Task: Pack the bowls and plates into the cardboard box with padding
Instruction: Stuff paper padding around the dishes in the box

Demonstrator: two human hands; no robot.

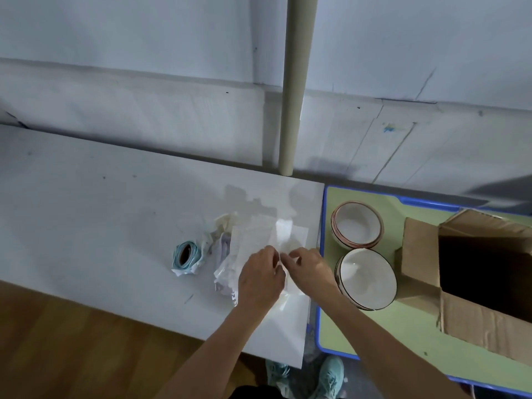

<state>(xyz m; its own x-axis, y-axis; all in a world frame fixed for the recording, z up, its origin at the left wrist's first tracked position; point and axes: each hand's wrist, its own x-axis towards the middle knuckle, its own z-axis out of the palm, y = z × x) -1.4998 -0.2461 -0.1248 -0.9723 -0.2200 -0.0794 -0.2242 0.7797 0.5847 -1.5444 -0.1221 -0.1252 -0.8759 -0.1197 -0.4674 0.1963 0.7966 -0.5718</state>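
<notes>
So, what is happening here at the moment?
A person is standing at a white table and working on a sheet of paper with both hands: the left hand and the right hand pinch its near edge. More crumpled paper lies beside it. On the green table to the right, two stacks of bowls wait next to an open cardboard box. No bowl is wrapped yet.
</notes>
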